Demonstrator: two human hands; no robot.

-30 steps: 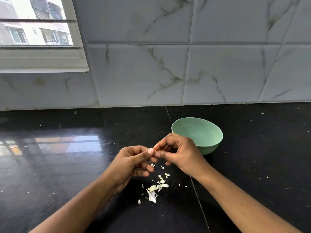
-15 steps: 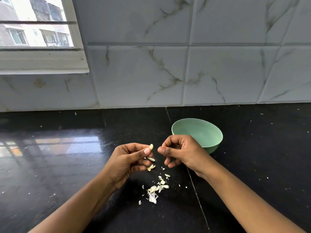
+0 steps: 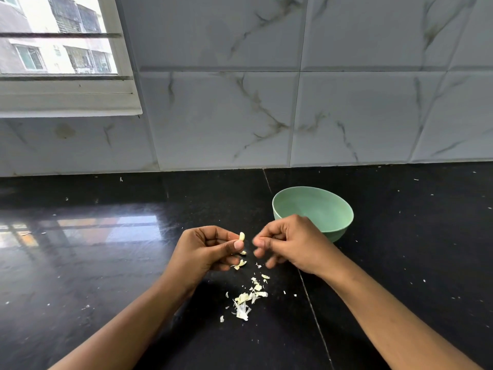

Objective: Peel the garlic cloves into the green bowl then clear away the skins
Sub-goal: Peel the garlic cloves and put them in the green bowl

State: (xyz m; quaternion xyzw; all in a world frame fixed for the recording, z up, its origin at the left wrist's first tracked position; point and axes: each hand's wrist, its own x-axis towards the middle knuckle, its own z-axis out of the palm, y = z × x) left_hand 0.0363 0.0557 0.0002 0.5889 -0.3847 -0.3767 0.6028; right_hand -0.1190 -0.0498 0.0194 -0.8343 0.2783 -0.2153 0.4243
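Two bare hands meet over a black polished tabletop in the head view, close together but not touching. The left hand pinches a pale garlic clove between thumb and forefinger, the clove standing up above the thumbnail; its other fingers are curled in beneath. The right hand is just beside the clove, slightly blurred, its fingers curled with the thumb tip against the forefinger; whether a scrap of skin sits between them cannot be told.

The green bowl stands upright on the tabletop just behind the right hand, which covers part of its near rim.

A loose heap of garlic skins lies on the tabletop below and between the two hands, nearer the person, with a few more flakes under the left hand's fingertips. Tiny white specks are scattered wider across the dark surface.

Behind, a wall of grey veined marble tiles rises from the tabletop's far edge, and a white-framed window sits at upper left.
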